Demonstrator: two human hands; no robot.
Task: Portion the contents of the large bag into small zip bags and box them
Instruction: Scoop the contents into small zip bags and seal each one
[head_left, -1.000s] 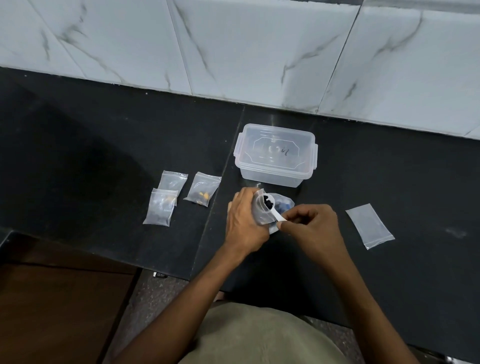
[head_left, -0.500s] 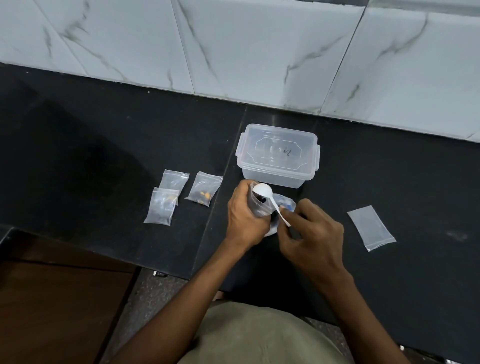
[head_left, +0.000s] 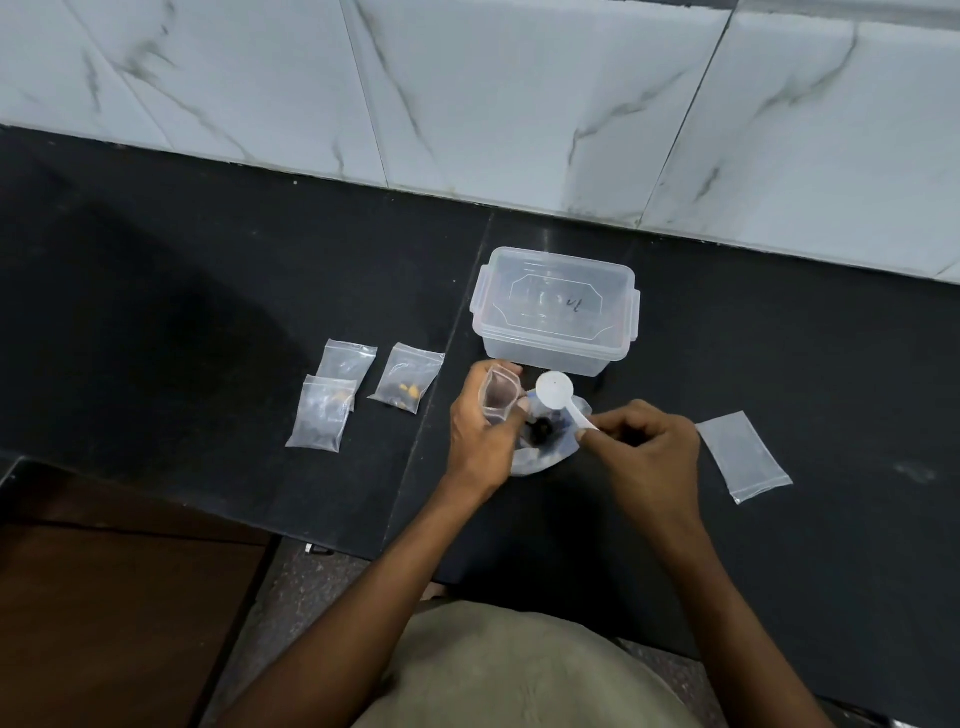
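Item: portioning at the black counter (head_left: 208, 291), one small bag in hand.
Your left hand (head_left: 480, 436) gripped an upright small zip bag (head_left: 500, 397), mouth open; your right hand (head_left: 644, 447) pinched the handle of a white scoop (head_left: 558, 392), its bowl over the large bag (head_left: 545, 441) lying between your hands. A lidded clear box (head_left: 556, 312) stood just behind. Three filled bags (head_left: 358, 389) lay left, one flat bag (head_left: 743, 457) right.
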